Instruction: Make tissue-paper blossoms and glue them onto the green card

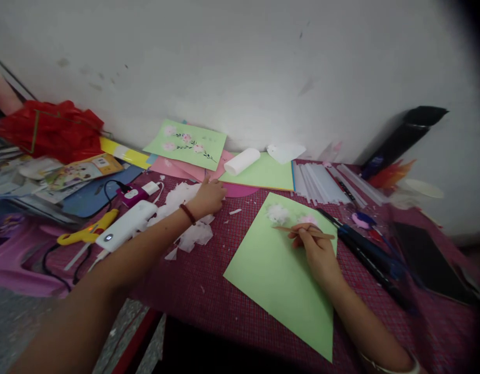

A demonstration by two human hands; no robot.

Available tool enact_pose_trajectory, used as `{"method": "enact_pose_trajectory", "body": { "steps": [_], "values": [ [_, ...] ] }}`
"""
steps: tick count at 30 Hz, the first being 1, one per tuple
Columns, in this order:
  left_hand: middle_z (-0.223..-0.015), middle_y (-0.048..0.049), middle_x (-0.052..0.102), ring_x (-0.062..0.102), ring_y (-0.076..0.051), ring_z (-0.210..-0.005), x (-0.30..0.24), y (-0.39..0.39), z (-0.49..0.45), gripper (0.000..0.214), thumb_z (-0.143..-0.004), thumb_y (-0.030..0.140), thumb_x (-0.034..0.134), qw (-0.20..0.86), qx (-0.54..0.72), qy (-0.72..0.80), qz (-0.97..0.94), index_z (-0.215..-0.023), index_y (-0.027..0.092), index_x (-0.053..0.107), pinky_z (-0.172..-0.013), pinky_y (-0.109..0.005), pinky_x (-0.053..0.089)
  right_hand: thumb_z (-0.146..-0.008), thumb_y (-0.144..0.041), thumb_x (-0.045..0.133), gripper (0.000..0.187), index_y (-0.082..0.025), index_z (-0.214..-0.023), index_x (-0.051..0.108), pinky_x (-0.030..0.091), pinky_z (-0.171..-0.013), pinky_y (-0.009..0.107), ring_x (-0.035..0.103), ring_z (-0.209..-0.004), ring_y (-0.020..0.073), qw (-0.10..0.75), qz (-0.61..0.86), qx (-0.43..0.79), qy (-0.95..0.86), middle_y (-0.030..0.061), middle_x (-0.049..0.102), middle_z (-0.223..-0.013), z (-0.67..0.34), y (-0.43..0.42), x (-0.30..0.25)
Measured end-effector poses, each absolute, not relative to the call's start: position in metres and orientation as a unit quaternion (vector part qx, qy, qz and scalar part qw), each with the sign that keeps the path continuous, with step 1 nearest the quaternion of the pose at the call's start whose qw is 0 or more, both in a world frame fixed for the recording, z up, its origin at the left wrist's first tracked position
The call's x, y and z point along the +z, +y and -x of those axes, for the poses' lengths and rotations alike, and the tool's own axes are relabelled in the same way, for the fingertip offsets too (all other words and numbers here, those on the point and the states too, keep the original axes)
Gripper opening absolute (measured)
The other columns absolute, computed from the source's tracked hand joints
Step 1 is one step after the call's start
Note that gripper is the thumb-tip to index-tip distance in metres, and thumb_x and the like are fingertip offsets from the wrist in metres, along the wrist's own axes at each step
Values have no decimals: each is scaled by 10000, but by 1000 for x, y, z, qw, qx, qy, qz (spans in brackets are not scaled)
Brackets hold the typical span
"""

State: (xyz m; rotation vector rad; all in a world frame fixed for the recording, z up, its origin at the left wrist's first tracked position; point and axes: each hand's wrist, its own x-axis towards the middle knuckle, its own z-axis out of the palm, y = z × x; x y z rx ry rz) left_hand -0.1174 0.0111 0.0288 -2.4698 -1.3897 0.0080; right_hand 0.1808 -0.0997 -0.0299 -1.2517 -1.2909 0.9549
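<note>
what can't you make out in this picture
All in the head view:
- Left hand: its own back hides the palm and any grip.
- Pink flower: lower part hidden by the right hand and its stick.
- Digits on the power bank: too small to read.
- Faint marks on the flower card: too small and blurred.
- Red bag: its folds hide any contents.

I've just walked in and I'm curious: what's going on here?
A person's right hand holds a thin brown stick over a green sheet bearing a white tuft and a pink tuft. The left hand is beside torn white scraps; whether it holds any is unclear. Further back is a flower picture.
</note>
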Motion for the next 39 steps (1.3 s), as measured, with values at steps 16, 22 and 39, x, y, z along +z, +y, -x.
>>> {"method": "enact_pose_trajectory", "body": {
  "steps": [16, 22, 39],
  "values": [
    [-605, 11, 567, 534, -86, -567, 43, 8, 38, 25, -684, 153, 522, -536, -364, -398, 649, -660, 146, 528, -594, -224, 425, -838, -376, 548, 217, -191, -777, 646, 490, -611, 303, 586, -662, 159, 543, 530, 360, -543, 40, 645, -760, -175, -98, -26],
    [-654, 10, 572, 521, -75, -571, 1, 15, 25, 17, -680, 148, 528, -654, -328, -346, 586, -695, 140, 531, -606, -228, 433, -857, -377, 536, 221, -198, -851, 664, 512, -620, 329, 594, -644, 155, 544, 543, 328, -550, 50, 665, -837, -175, -96, -26],
    [-661, -16, 641, 528, -108, -605, -13, 11, -2, 125, -687, 129, 536, -295, -206, -440, 823, -694, 127, 661, -550, -210, 358, -888, -313, 522, 162, -200, -866, 636, 493, -614, 315, 600, -624, 146, 602, 523, 308, -519, 25, 638, -827, -178, -102, -25]
  ]
}}
